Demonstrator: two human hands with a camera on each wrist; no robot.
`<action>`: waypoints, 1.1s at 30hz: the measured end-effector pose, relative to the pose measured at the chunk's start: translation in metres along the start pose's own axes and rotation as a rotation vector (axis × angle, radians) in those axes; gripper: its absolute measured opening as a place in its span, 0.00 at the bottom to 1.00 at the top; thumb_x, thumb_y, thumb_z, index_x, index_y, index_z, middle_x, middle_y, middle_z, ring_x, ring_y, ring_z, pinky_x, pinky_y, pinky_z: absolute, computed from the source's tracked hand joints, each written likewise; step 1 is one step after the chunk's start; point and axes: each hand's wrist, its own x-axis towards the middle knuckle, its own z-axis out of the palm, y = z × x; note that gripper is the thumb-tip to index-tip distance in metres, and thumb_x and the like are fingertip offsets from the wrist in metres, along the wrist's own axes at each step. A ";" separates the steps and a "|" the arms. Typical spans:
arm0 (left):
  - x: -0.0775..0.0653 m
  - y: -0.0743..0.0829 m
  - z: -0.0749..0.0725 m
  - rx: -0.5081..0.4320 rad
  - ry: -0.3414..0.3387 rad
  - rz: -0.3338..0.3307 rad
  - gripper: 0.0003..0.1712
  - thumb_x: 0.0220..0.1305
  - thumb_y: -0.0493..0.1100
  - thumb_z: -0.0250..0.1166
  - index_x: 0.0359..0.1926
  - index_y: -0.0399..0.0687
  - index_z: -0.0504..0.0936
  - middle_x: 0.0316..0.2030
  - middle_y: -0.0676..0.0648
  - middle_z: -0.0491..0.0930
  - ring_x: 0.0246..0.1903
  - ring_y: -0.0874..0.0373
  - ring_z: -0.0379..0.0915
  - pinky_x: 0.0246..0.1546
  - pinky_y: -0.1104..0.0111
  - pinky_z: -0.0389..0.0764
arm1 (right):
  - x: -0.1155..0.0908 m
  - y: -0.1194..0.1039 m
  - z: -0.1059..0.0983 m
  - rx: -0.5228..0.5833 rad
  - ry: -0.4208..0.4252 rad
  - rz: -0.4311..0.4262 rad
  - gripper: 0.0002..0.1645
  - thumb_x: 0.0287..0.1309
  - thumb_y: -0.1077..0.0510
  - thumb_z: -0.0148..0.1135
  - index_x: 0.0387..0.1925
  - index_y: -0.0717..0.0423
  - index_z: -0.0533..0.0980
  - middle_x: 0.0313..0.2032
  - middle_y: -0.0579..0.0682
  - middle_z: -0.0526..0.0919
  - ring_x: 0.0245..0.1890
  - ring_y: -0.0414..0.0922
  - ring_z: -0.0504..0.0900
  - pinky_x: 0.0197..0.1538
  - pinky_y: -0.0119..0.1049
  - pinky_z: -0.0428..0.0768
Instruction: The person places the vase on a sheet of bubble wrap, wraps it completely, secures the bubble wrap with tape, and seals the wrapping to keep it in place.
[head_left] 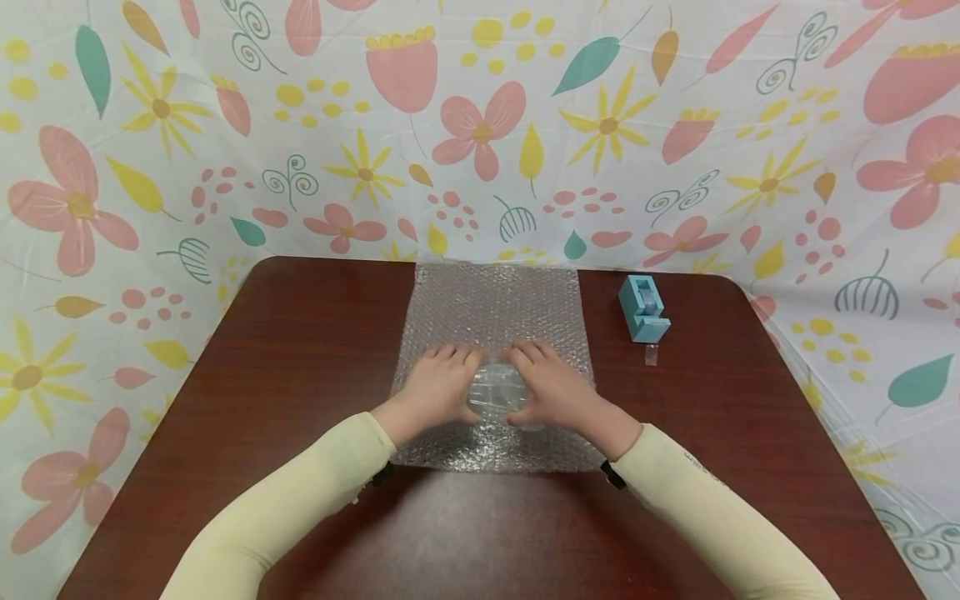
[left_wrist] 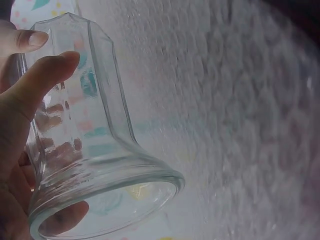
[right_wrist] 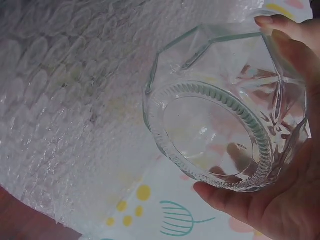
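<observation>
A clear, faceted glass vase (head_left: 498,388) lies on its side between my two hands, over a sheet of bubble wrap (head_left: 495,304). Its flared round mouth (left_wrist: 175,181) faces the left wrist camera. The ribbed ring of its base (right_wrist: 260,145) shows in the right wrist view. My left hand (head_left: 437,390) grips the mouth end, thumb on the near side and fingers round the far side. At the base end my right hand (head_left: 561,392) holds the glass in the same way, its fingers curled about the facets.
On the brown table (head_left: 315,333), right of the wrap, stands a light blue tape dispenser (head_left: 637,321). A short strip of clear tape (head_left: 652,357) hangs at its front. Floral cloth (head_left: 480,200) rises behind the table and along both sides.
</observation>
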 end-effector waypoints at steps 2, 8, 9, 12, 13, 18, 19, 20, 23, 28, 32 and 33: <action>-0.001 0.002 0.002 0.001 0.022 -0.001 0.58 0.40 0.68 0.82 0.67 0.43 0.73 0.58 0.43 0.83 0.54 0.46 0.82 0.58 0.55 0.83 | -0.001 0.000 0.000 0.000 -0.006 -0.004 0.55 0.41 0.41 0.83 0.68 0.59 0.70 0.68 0.66 0.73 0.69 0.66 0.71 0.71 0.60 0.72; -0.005 0.008 0.007 -0.024 0.048 -0.006 0.56 0.37 0.67 0.83 0.64 0.43 0.75 0.55 0.45 0.85 0.50 0.47 0.83 0.52 0.56 0.85 | -0.007 0.001 0.002 -0.023 0.008 -0.039 0.55 0.39 0.40 0.84 0.66 0.58 0.72 0.66 0.65 0.76 0.67 0.65 0.74 0.69 0.60 0.75; -0.006 0.009 0.007 -0.032 0.037 -0.009 0.56 0.38 0.67 0.83 0.64 0.43 0.75 0.55 0.44 0.84 0.50 0.47 0.83 0.53 0.56 0.85 | -0.008 0.001 0.002 -0.024 0.008 -0.043 0.55 0.39 0.40 0.84 0.66 0.58 0.72 0.65 0.65 0.76 0.66 0.65 0.74 0.70 0.60 0.74; -0.007 0.011 0.008 -0.045 0.008 -0.019 0.57 0.39 0.67 0.82 0.66 0.43 0.74 0.57 0.44 0.84 0.52 0.47 0.83 0.54 0.55 0.84 | -0.011 0.002 0.003 -0.029 0.008 -0.051 0.54 0.40 0.40 0.83 0.66 0.58 0.72 0.65 0.65 0.77 0.66 0.65 0.75 0.71 0.60 0.72; -0.007 0.012 0.008 -0.049 0.004 -0.021 0.57 0.39 0.67 0.82 0.66 0.43 0.73 0.57 0.44 0.84 0.53 0.47 0.83 0.54 0.56 0.84 | -0.011 0.002 0.004 -0.028 0.005 -0.051 0.54 0.40 0.40 0.83 0.66 0.58 0.72 0.66 0.65 0.77 0.67 0.65 0.75 0.72 0.60 0.71; -0.009 0.014 0.012 -0.038 0.027 -0.011 0.57 0.38 0.68 0.82 0.65 0.44 0.74 0.57 0.45 0.84 0.52 0.49 0.83 0.56 0.56 0.84 | -0.014 0.003 0.004 -0.035 -0.011 -0.051 0.55 0.40 0.40 0.83 0.67 0.59 0.71 0.66 0.64 0.77 0.67 0.64 0.74 0.72 0.59 0.71; -0.009 0.014 0.013 -0.036 0.030 -0.009 0.56 0.38 0.68 0.82 0.65 0.44 0.74 0.57 0.45 0.84 0.51 0.49 0.83 0.56 0.56 0.84 | -0.014 0.003 0.004 -0.033 -0.016 -0.049 0.55 0.40 0.40 0.84 0.67 0.59 0.71 0.66 0.64 0.76 0.67 0.63 0.74 0.72 0.59 0.71; -0.009 0.014 0.013 -0.036 0.030 -0.007 0.57 0.38 0.68 0.82 0.65 0.44 0.75 0.57 0.46 0.84 0.51 0.49 0.83 0.56 0.56 0.84 | -0.014 0.003 0.004 -0.033 -0.022 -0.047 0.55 0.40 0.40 0.84 0.67 0.59 0.71 0.66 0.64 0.76 0.67 0.63 0.74 0.72 0.59 0.72; -0.008 0.015 0.014 -0.045 0.011 -0.010 0.57 0.38 0.69 0.82 0.66 0.44 0.74 0.57 0.46 0.84 0.52 0.48 0.83 0.57 0.56 0.83 | -0.015 0.003 0.004 -0.021 -0.039 -0.035 0.55 0.40 0.40 0.84 0.68 0.58 0.71 0.67 0.63 0.76 0.68 0.64 0.73 0.70 0.59 0.73; -0.007 0.015 0.014 -0.077 -0.024 -0.025 0.58 0.39 0.68 0.82 0.67 0.44 0.74 0.58 0.45 0.83 0.54 0.48 0.82 0.58 0.56 0.83 | -0.014 0.003 0.004 -0.002 -0.058 -0.020 0.55 0.40 0.41 0.84 0.68 0.58 0.71 0.67 0.63 0.76 0.68 0.64 0.74 0.66 0.59 0.77; -0.006 0.014 0.014 -0.089 -0.022 -0.025 0.59 0.38 0.68 0.83 0.67 0.43 0.74 0.57 0.45 0.84 0.53 0.48 0.83 0.56 0.56 0.84 | -0.011 0.004 0.005 0.012 -0.069 -0.021 0.54 0.40 0.42 0.83 0.67 0.58 0.71 0.66 0.63 0.76 0.68 0.64 0.73 0.67 0.59 0.76; -0.006 0.013 0.014 -0.094 -0.022 -0.025 0.59 0.38 0.68 0.83 0.67 0.43 0.74 0.57 0.45 0.84 0.53 0.48 0.83 0.56 0.56 0.84 | -0.010 0.004 0.005 0.014 -0.071 -0.020 0.54 0.40 0.43 0.83 0.67 0.58 0.71 0.66 0.63 0.76 0.68 0.64 0.73 0.67 0.59 0.76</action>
